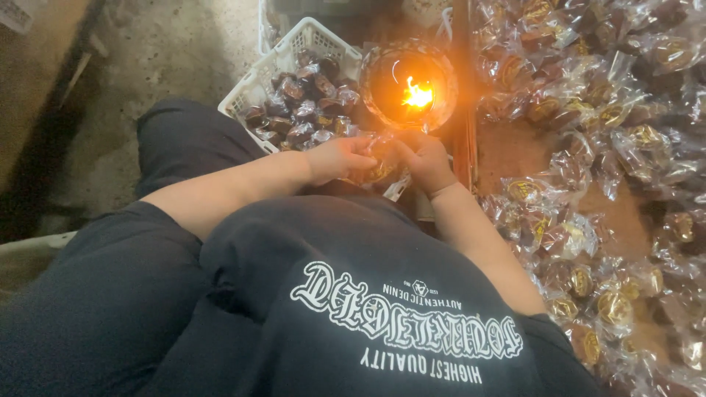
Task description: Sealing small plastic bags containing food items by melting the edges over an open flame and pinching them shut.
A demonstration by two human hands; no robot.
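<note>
Packet [382,167], a small clear wrapper with a dark sweet inside, sits pinched between both hands just below the flame [417,95]. Left hand [340,158] has its fingers [365,149] curled nearly closed on the packet's left end; right hand [429,163] closes its fingers on the right end, thumb side hidden. So the packet's long axis seems to run across, left to right, between the two grips, though glare blurs its outline. The flame lies straight ahead of the fingertips, near but apart from them, and the right hand is the nearer to it.

The flame burns inside a round glass bowl [375,103]. Just left of the bowl stands a white basket [243,92] holding wrapped dark sweets, near the left hand. To the right, across a narrow board [463,140], a heap of wrapped sweets [588,220] spreads over a brown surface, well apart from the fingers. Dark trousers and a dark shirt fill the foreground.
</note>
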